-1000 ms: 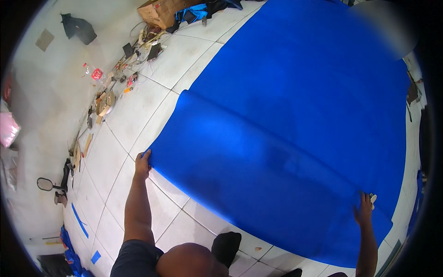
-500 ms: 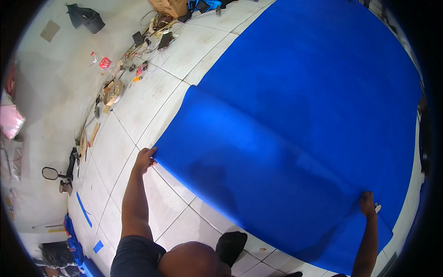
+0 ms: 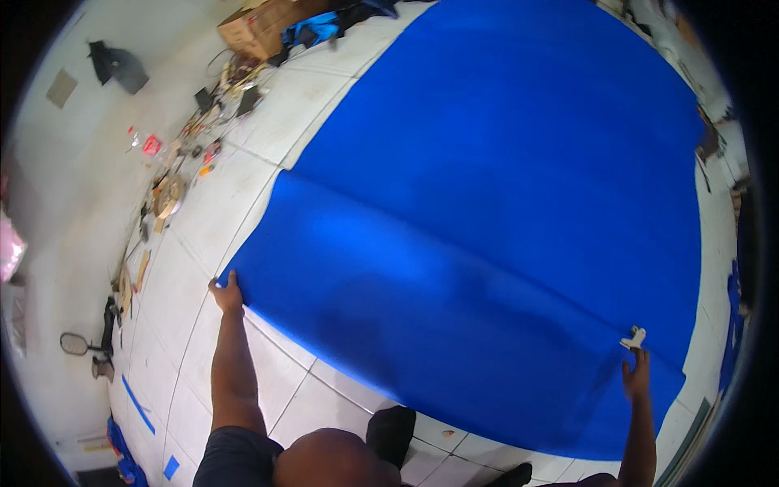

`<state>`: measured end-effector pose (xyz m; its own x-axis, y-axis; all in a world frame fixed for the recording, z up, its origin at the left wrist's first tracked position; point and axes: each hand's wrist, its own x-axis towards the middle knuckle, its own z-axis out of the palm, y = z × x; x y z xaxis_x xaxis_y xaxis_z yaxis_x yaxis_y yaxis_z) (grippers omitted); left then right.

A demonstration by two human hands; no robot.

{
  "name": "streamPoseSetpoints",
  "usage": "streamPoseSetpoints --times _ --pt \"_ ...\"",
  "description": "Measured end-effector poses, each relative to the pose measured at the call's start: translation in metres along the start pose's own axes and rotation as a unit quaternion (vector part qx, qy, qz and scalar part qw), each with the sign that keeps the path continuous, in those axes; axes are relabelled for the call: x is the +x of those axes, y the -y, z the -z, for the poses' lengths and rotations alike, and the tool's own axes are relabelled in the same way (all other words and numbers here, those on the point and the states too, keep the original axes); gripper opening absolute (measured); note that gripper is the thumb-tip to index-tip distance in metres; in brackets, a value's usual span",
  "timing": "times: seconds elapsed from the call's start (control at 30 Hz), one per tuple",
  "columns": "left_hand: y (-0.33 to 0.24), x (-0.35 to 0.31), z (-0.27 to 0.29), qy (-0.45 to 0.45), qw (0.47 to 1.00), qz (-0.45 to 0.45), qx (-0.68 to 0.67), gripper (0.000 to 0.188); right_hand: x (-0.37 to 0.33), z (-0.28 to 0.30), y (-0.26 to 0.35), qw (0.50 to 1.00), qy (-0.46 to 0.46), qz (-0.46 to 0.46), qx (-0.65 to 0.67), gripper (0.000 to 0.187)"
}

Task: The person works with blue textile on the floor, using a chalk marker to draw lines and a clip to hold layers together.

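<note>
A large blue sheet (image 3: 503,138) covers much of the white tiled floor, its near part doubled over into a flap (image 3: 389,300) with a raised fold across it. My left hand (image 3: 228,294) is at the flap's left corner, thumb and fingers apart against the edge. On the right, my right hand (image 3: 639,375) rests low over the blue material with its fingers spread. Just beyond those fingertips lies a small white clip-like thing (image 3: 634,337); its exact kind is hard to make out.
My dark-covered foot (image 3: 391,434) stands by the near edge. Along the left wall are a cardboard box (image 3: 264,31), a plastic bottle (image 3: 146,143), a roll of tape (image 3: 169,196), a racket-like thing (image 3: 75,344) and scattered scraps. Blue offcuts (image 3: 138,404) lie at lower left.
My right hand has drawn back from the white thing, which now shows fully on the sheet. My left hand's fingers have spread at the corner. The whole view has shifted.
</note>
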<state>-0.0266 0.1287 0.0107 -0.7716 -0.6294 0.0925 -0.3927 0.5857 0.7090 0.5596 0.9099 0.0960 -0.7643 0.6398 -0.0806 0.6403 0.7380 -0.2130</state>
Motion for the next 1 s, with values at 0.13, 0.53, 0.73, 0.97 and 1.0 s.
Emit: streamPoseSetpoints --times 0.13,0.53,0.73,0.97,1.0 --pt "-0.018 -0.088 -0.02 0.143 0.93 0.21 -0.264 0.073 -0.135 0.021 -0.032 0.948 0.186 -0.214 -0.145 0.034" --pt "0.063 -0.261 0.021 0.572 0.756 0.154 -0.28 0.051 -0.265 -0.092 0.037 0.54 -0.133 -0.52 0.649 0.056" --pt "-0.051 -0.261 -0.014 0.482 0.875 -0.019 -0.033 0.042 -0.298 -0.092 -0.062 0.446 -0.345 -0.525 0.637 0.04" --pt "-0.21 -0.28 -0.019 0.459 0.603 -0.588 0.283 0.039 -0.331 -0.062 -0.23 0.543 -0.373 -0.605 0.448 0.036" --pt "-0.229 -0.289 -0.028 0.469 0.538 -0.641 0.283 0.039 -0.334 -0.058 -0.25 0.528 -0.381 -0.62 0.438 0.038"
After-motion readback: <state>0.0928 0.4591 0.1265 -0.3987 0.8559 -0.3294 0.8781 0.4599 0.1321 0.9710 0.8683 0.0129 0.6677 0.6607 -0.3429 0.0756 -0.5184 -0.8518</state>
